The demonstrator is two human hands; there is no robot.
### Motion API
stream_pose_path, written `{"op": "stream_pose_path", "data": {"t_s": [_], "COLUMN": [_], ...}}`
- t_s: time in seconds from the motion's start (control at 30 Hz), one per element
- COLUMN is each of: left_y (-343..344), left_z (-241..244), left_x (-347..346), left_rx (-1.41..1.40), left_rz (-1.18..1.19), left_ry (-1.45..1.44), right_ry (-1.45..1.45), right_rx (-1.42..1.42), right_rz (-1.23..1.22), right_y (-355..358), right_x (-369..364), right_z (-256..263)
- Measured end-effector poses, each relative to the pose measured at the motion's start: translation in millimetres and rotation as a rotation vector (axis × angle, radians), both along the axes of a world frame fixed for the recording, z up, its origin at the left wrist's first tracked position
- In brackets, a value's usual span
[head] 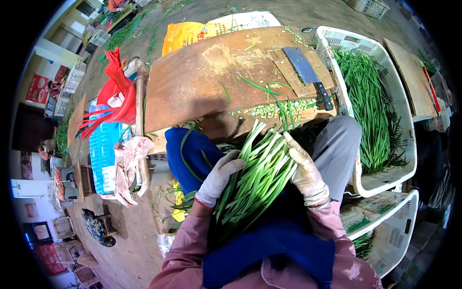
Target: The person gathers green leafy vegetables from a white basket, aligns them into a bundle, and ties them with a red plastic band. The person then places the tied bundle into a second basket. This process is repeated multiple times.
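A thick bunch of green garlic chives [260, 173] with pale cut ends pointing away lies between my hands, above my lap. My left hand [221, 177], in a white glove, grips its left side with the thumb on top. On the right side my right hand [308, 173], in a thin, yellowish-white glove, clasps the bunch with its fingers stretched along the stems. Beyond the hands stands a wooden board [187, 83]. A cleaver [301, 67] rests at its right on a piece of cardboard [285, 72]. Chopped stem bits [285, 110] are scattered along its near edge.
To the right, a white plastic crate [411, 151] holds more chives [368, 108]; another crate [393, 231] stands nearer. At left are a red bucket [126, 104] with red strips, a blue box [101, 151] and a stained cloth [131, 162]. People work in the background.
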State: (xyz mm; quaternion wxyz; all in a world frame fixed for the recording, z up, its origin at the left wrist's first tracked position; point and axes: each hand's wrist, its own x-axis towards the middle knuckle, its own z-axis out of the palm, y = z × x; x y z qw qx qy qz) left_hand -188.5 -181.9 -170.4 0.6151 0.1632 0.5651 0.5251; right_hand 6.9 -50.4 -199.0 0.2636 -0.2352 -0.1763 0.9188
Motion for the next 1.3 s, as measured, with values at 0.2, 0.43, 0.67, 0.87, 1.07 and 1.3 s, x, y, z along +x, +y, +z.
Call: {"op": "stream_pose_path", "data": {"t_s": [0.2,0.43,0.67,0.87,1.07,1.3], "left_y": [1.7,11.7,2.6,1.3,-1.6,-3.3], "left_z": [-0.1,15.2,-10.5,-7.0,-11.5,-8.0], "left_x": [-4.6,-2.6,-2.9,-1.2,-3.1,-12.5], "left_rx": [-0.047,0.107,0.081,0.030,0.021,-0.036], "left_rz": [0.026,-0.502,-0.121,-0.037,0.071,0.073], "left_ry": [-0.063,0.556,0.032,-0.203,-0.219,-0.303], "right_ry": [-0.528,-0.518,-1.004,-0.956,-0.927,-0.717], "right_rx": [0.683,0.785,1.598,1.804,1.986,2.278], "right_rz": [-0.028,-0.045,-0.316,-0.017,0.303,0.154], "right_y": [1.8,-9.7,-18.0,-17.0,-0.2,8.4], "right_x": [-4.9,-2.0,14.5,17.7,9.3,-4.1], "right_z": [9.7,24.1,33.4,35.6,55.0,46.1]}}
